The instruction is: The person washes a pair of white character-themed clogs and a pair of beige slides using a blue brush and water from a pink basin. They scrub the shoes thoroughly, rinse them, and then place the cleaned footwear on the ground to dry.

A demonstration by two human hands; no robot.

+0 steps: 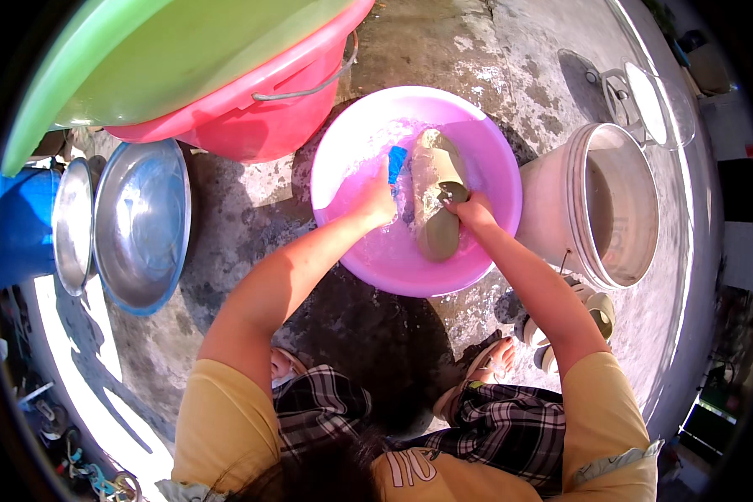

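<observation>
A pink basin (330,180) of sudsy water stands on the ground in front of me. Inside it, an olive-green slipper (437,236) is held lengthwise, with white foam over part of it. My right hand (475,211) grips the slipper at its right side, near the middle, thumb at a dark opening. Left of the slipper, my left hand (378,201) is closed around a small bright-blue brush-like thing (397,159). Its lower part is hidden by the hand, so its exact kind is unclear. The blue thing and the slipper appear slightly apart.
Large green (184,63) and red tubs (259,117) stand at the back left. Metal bowls (142,226) lean beside a blue bucket (23,226) at the left. A whitish bucket (560,201) lies tipped at the right, near more shoes (601,314). Wet concrete surrounds the basin.
</observation>
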